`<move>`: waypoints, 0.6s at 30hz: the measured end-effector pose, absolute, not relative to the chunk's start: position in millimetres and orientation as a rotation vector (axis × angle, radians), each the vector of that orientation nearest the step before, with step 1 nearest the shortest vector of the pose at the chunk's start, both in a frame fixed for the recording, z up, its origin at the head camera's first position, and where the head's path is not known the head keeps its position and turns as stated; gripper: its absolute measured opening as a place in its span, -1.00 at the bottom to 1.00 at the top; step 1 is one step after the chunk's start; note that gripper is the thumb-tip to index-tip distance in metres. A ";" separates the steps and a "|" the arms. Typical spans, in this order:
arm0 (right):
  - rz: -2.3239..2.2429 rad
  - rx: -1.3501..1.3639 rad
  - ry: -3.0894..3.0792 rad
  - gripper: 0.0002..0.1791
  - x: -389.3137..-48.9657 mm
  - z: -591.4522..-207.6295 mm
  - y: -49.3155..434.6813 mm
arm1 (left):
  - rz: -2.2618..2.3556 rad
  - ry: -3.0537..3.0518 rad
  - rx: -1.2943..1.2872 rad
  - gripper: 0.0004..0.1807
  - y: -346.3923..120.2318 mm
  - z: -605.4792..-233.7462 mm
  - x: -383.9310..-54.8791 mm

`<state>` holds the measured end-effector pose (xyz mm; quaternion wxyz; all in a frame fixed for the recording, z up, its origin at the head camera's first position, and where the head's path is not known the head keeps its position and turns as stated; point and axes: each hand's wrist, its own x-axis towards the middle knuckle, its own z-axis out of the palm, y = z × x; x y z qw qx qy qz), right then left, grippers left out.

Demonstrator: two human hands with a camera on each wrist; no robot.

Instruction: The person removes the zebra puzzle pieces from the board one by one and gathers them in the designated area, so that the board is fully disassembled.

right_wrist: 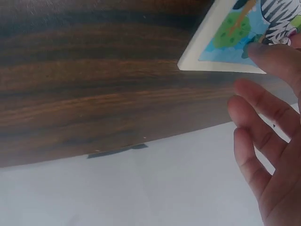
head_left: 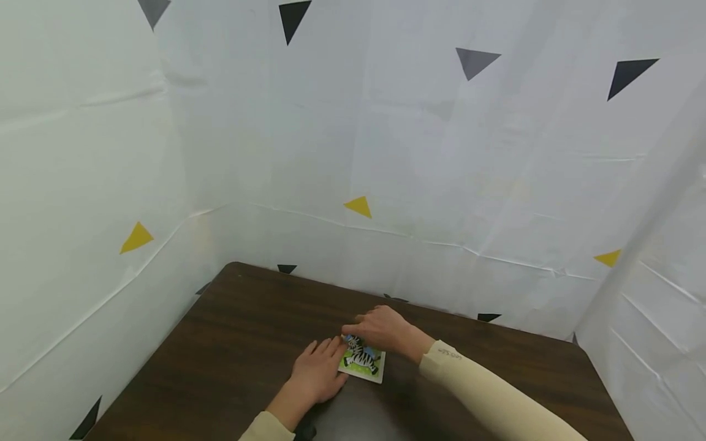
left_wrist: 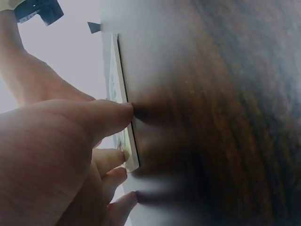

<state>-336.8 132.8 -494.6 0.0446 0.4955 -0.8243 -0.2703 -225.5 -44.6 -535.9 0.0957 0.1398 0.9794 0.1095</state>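
A small square board picture of a zebra [head_left: 361, 360], probably a puzzle, lies on the table. It has a white border [right_wrist: 190, 61] and a blue and green ground. My left hand [head_left: 317, 370] rests along its left side; in the left wrist view, the thumb [left_wrist: 115, 115] touches the board's edge and a fingertip lies over its face. From the far side my right hand [head_left: 380, 327] reaches over the board. In the right wrist view, the index fingertip [right_wrist: 258, 51] touches the picture near the zebra's head, while the other fingers extend past the border.
The dark wood-grain table [head_left: 248, 324] carries the board near its front. White sheeting [head_left: 413, 153] with black, grey and yellow triangles stands around the table's left, back and right sides. A dark wrist device [left_wrist: 44, 10] shows on the right wrist.
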 end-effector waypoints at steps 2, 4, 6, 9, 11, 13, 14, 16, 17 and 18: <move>-0.815 1.500 -2.515 -0.58 -336.9 -495.9 134.2 | 0.303 2.915 0.408 -0.23 -42.6 -534.3 -224.5; -0.800 1.488 -2.514 -0.59 -336.1 -496.0 135.5 | 0.298 2.915 0.400 -0.24 -41.6 -533.7 -224.3; -0.763 1.481 -2.528 -0.58 -334.1 -495.9 137.2 | 0.302 2.917 0.397 -0.24 -40.6 -533.5 -224.0; -0.624 1.487 -2.593 -0.52 -331.2 -499.5 140.9 | 0.307 2.915 0.392 -0.24 -40.8 -534.1 -224.5; -0.459 1.473 -2.695 -0.50 -329.7 -504.1 143.9 | 0.299 2.917 0.394 -0.24 -41.0 -535.1 -225.2; -0.277 1.434 -2.797 -0.49 -330.0 -510.3 146.8 | 0.291 2.918 0.395 -0.24 -41.1 -536.2 -226.1; -0.198 1.402 -2.843 -0.48 -330.3 -513.1 147.8 | 0.286 2.916 0.396 -0.24 -41.0 -536.5 -226.5; -0.085 1.331 -2.906 -0.44 -331.4 -519.1 149.6 | 0.282 2.919 0.401 -0.24 -40.2 -538.2 -227.3; -0.050 1.301 -2.922 -0.43 -332.2 -521.8 150.1 | 0.283 2.917 0.401 -0.23 -39.9 -538.7 -227.6; -0.016 1.275 -2.935 -0.44 -332.5 -524.4 150.6 | 0.284 2.912 0.401 -0.23 -39.7 -538.7 -227.7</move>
